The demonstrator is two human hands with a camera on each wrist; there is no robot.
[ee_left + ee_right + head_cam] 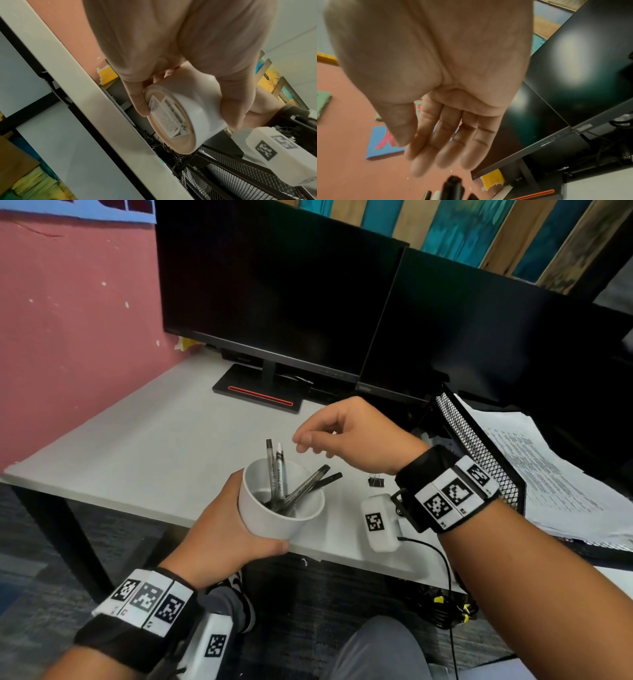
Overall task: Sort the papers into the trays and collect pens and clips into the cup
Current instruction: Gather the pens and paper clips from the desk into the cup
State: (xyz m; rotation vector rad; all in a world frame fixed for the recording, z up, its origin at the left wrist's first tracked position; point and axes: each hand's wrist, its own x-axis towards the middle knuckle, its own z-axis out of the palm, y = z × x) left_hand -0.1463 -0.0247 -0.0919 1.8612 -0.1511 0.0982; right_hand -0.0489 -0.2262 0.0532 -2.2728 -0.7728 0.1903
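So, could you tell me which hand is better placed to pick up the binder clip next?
Probably the right hand: it hangs free just beyond the binder clip, while the left hand holds the cup.

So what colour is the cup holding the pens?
White; the cup, gripped by the left hand, shows best in the head view.

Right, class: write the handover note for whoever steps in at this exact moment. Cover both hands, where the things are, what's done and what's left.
Left hand grips the white cup, held off the desk's front edge.
Right hand hovers above the cup, fingers relaxed, holding nothing.
Done: four pens stand in the cup; papers lie in the mesh tray.
Left: one black binder clip sits on the desk beside the cup. Pick it up and drop it in.
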